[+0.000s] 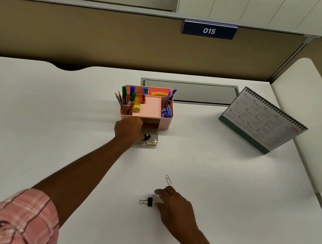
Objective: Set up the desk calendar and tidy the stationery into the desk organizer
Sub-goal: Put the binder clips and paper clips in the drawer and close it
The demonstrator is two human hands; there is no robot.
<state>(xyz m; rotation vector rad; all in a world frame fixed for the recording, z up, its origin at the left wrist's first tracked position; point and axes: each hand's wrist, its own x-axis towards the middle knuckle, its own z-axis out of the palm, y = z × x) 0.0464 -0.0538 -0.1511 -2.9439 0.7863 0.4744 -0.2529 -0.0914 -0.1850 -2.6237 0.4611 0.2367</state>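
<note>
While right hand (176, 207) hovers fingers spread, black binder clip (148, 202) lies at its 9 o'clock, paper clip (168, 180) at 11. Left hand (129, 129) reaches the organizer's (164, 120) open drawer (149, 139); grip hidden, cannot tell.

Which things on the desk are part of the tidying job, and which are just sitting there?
Part of the job:
- pink organizer
- its open drawer
- desk calendar
- black binder clip
- paper clip
- left hand at the drawer
- right hand by the binder clip

Just there:
- 015 sign
- grey cable hatch
- white chair
</note>
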